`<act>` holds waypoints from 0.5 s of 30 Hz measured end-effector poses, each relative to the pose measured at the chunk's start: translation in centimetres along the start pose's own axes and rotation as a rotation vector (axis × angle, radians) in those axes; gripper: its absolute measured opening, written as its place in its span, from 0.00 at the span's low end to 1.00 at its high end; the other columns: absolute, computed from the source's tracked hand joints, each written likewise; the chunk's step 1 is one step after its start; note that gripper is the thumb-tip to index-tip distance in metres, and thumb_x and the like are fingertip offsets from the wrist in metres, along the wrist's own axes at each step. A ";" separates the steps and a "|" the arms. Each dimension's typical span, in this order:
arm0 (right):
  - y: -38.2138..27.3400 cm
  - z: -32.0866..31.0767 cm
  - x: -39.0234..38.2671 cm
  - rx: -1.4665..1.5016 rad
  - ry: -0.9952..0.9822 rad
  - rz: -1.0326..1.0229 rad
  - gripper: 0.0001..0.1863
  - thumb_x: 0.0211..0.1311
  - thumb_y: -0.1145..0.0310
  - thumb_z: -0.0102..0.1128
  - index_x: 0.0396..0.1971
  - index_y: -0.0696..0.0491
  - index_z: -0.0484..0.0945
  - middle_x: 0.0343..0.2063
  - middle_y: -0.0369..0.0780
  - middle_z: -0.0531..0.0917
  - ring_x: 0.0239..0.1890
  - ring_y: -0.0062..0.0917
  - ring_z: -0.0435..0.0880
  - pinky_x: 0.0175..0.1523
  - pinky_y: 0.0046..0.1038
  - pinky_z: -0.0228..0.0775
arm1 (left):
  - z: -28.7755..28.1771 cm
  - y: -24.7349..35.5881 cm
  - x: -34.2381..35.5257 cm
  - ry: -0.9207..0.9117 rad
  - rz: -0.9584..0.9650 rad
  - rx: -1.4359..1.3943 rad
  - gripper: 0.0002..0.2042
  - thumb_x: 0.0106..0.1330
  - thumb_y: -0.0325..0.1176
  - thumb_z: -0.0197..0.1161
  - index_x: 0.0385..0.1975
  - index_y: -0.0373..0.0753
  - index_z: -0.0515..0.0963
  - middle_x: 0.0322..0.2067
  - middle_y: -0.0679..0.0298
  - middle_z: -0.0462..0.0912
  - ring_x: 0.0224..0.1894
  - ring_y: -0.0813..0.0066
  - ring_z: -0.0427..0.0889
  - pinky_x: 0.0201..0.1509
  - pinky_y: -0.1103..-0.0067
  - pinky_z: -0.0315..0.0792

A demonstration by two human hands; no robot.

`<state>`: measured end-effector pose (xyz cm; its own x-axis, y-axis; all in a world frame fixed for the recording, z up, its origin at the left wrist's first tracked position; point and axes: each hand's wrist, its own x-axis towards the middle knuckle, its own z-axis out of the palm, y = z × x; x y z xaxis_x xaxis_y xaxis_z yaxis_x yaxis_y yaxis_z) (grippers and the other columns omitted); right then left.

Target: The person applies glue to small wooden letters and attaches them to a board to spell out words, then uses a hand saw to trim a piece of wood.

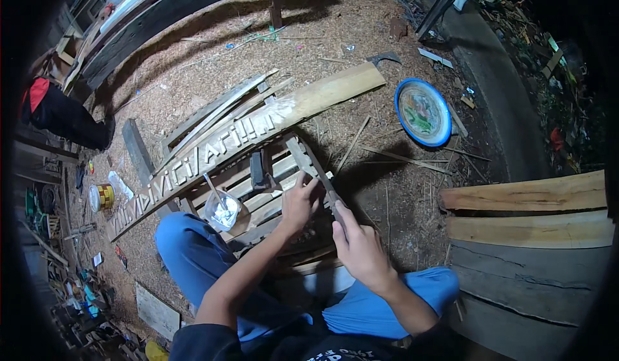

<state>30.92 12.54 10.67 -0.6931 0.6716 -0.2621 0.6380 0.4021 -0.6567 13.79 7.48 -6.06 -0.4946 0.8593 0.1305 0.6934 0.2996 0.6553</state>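
While wood shavings cover the brown ground (pixel 219 58) across most of the frame, a long dark wooden bench (pixel 180 25) crosses the upper left. Below it, a long pale wooden plank with raised carved lettering (pixel 255 132) slants from the lower left up to the top centre, its middle beside a low slatted wooden frame (pixel 282 169). Several broad rough-edged boards (pixel 529 232), tan ones above grey ones, lie at the right edge. The person's bent knees in blue trousers (pixel 187 238) spread across the lower centre. A round basin with a blue rim (pixel 447 119) sits on the ground at the upper right. Near the centre, a long narrow greyish strip (pixel 316 166) points up and left over the slatted frame; the right hand (pixel 364 248) closes around its near end, thumb laid along it. The left hand (pixel 300 203) is half curled beside the strip's middle, and whether it grips anything cannot be told. To its left stand a clear plastic tub (pixel 210 207) with white contents, a dark upright block (pixel 259 169) and, farther off, a yellow and red tin (pixel 102 198). A thin stick (pixel 211 185) leans in the tub.
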 end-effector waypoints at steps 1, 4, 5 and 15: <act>0.5 -0.3 -0.5 0.069 0.033 -0.057 0.27 0.74 0.65 0.55 0.70 0.51 0.68 0.29 0.59 0.85 0.32 0.61 0.84 0.43 0.56 0.78 | 0.1 0.1 0.1 0.000 0.003 -0.002 0.22 0.54 0.29 0.72 0.51 0.46 0.81 0.48 0.53 0.77 0.35 0.45 0.85 0.38 0.57 0.80; 0.3 -0.3 -0.8 0.153 0.109 -0.188 0.29 0.72 0.68 0.56 0.72 0.53 0.66 0.32 0.58 0.85 0.30 0.60 0.84 0.41 0.54 0.79 | 0.3 0.2 0.1 -0.044 -0.006 -0.012 0.23 0.53 0.29 0.72 0.53 0.47 0.81 0.49 0.54 0.77 0.36 0.46 0.85 0.38 0.57 0.81; 0.0 -0.2 -0.9 0.168 0.150 -0.261 0.30 0.71 0.69 0.56 0.72 0.54 0.65 0.34 0.58 0.84 0.29 0.59 0.84 0.40 0.53 0.79 | 0.2 0.0 0.0 -0.029 -0.006 -0.001 0.23 0.53 0.29 0.72 0.53 0.47 0.81 0.50 0.54 0.78 0.36 0.46 0.85 0.38 0.58 0.81; 0.6 1.3 0.5 0.016 0.155 -0.263 0.26 0.75 0.65 0.55 0.69 0.57 0.70 0.33 0.54 0.83 0.29 0.53 0.85 0.35 0.48 0.81 | 0.3 0.1 0.1 -0.007 -0.003 -0.045 0.25 0.56 0.29 0.71 0.56 0.49 0.81 0.47 0.55 0.79 0.36 0.48 0.85 0.39 0.60 0.81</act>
<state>30.55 12.33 9.25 -0.7737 0.6328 0.0287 0.4369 0.5658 -0.6993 13.96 7.75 -6.22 -0.4928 0.8614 0.1233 0.6678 0.2835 0.6882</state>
